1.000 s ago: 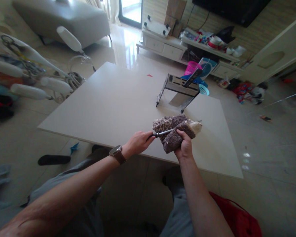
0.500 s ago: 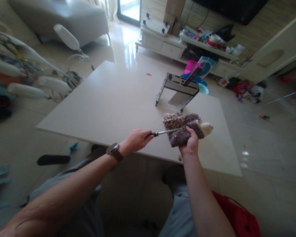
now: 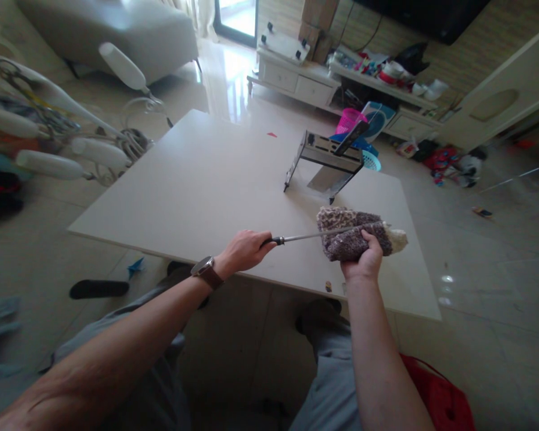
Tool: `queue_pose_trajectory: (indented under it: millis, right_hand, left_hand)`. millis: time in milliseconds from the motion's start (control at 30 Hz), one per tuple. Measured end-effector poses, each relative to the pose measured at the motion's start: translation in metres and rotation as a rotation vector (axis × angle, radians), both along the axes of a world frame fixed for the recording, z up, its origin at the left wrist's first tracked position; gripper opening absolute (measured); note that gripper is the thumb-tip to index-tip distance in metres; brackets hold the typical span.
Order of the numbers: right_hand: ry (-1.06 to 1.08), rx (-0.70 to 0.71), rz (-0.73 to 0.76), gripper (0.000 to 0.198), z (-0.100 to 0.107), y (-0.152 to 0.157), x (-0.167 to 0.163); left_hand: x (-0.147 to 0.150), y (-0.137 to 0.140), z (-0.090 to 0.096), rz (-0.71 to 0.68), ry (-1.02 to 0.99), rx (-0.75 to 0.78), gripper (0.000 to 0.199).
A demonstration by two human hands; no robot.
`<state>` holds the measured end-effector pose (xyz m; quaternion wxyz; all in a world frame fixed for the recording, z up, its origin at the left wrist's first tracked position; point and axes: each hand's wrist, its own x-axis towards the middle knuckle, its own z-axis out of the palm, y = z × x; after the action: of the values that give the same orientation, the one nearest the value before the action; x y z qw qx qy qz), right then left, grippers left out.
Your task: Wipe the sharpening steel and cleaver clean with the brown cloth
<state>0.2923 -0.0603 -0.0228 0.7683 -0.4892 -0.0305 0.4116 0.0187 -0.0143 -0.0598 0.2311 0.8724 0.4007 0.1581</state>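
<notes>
My left hand (image 3: 247,250), with a watch on its wrist, is closed around the black handle of a long thin metal rod that looks like a sharpening steel (image 3: 300,237). The steel points right, and its shaft lies along a folded, fuzzy brown-and-cream cloth (image 3: 345,242). My right hand (image 3: 363,260) grips this cloth from below, thumb on top, near the table's front right. Part of the shaft is hidden by the cloth folds. Behind the cloth stands a knife block (image 3: 330,157) with a black-handled knife in it.
The white table (image 3: 197,185) carries a small red piece (image 3: 272,134) and a tiny figure-like item (image 3: 328,287) at its front edge. Beyond are a pink basket (image 3: 349,120) and a TV cabinet (image 3: 296,84). A white lamp-like fixture (image 3: 123,66) stands left; a red bag (image 3: 435,395) lies lower right.
My right hand and the cloth have moved right along the steel, away from my left hand. More of the shaft now shows. My left hand has shifted slightly left.
</notes>
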Motion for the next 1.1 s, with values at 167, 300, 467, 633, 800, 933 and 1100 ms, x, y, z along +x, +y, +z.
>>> queue_pose_trajectory:
  millis: [167, 300, 467, 633, 800, 933, 1100]
  right_hand:
    - [-0.031, 0.032, 0.082, 0.03, 0.005, -0.001, -0.011]
    - [-0.024, 0.038, 0.137, 0.031, 0.004, 0.0, -0.026]
    - [0.022, -0.005, 0.215, 0.03, -0.001, 0.0, -0.047]
    - [0.054, -0.042, 0.3, 0.024, -0.006, 0.0, -0.061]
    - [0.105, -0.102, 0.256, 0.024, -0.014, 0.003, -0.062]
    - [0.11, -0.098, 0.239, 0.028, -0.016, 0.005, -0.06]
    - [0.086, -0.088, 0.211, 0.028, -0.01, 0.004, -0.055]
  left_hand:
    - [0.005, -0.001, 0.0, 0.079, -0.025, -0.022, 0.043]
    - [0.013, -0.001, 0.0, 0.115, -0.059, -0.043, 0.043]
    - [0.024, -0.005, 0.0, 0.129, -0.108, -0.078, 0.041]
    - [0.03, -0.012, 0.002, 0.084, -0.098, -0.064, 0.039]
    - [0.03, -0.014, 0.003, 0.03, -0.06, -0.056, 0.04]
    - [0.029, -0.014, 0.002, 0.017, -0.065, -0.058, 0.042]
    - [0.028, -0.012, 0.002, 0.009, -0.062, -0.055, 0.042]
